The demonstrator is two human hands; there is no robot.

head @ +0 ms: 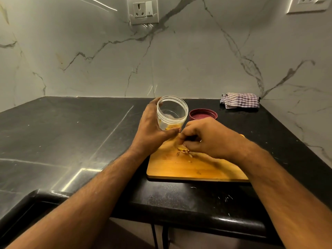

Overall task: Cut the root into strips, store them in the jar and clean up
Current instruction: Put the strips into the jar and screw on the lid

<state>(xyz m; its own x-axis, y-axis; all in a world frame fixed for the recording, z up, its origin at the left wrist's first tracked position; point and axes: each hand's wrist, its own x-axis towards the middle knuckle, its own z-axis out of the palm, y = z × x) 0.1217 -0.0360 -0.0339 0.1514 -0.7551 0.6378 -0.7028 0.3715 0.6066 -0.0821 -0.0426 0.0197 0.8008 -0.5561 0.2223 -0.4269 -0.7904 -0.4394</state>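
Clear plastic jar, matt wooden board, glossy black stone counter, checked cloth.

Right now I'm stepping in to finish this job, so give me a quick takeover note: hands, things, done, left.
Left hand grips the tilted clear jar; a few strips already lie inside.
Right hand, fingers curled, pinches root strips on the cutting board.
Red lid lies off behind the jar; checked cloth sits at the back right.
Left: gather remaining strips, close the jar, wipe up.
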